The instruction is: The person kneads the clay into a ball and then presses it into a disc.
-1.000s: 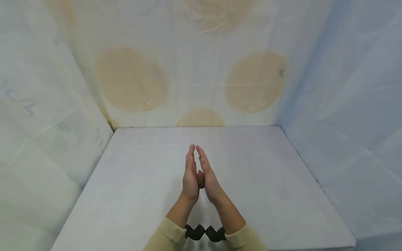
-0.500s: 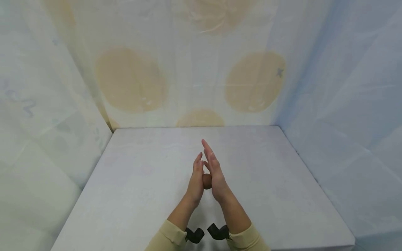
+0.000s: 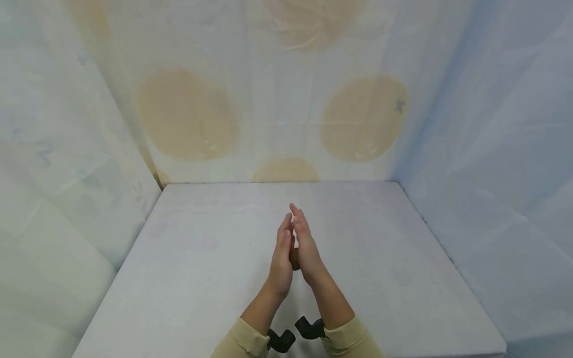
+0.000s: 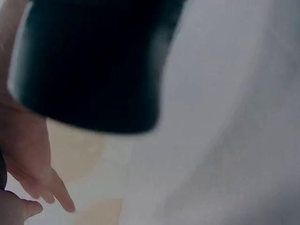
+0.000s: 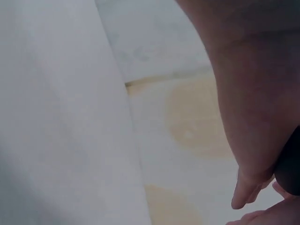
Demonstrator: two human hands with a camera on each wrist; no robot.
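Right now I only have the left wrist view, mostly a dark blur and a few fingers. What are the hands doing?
Observer: In the head view the left hand and right hand are pressed palm to palm above the table.
Operator: Anything between them?
Observer: Yes, a small brown ball shows in the gap between the palms, near the heels of the hands.
Operator: Are the fingers curled round it?
Observer: No, the fingers of both hands are straight and point away from the person.
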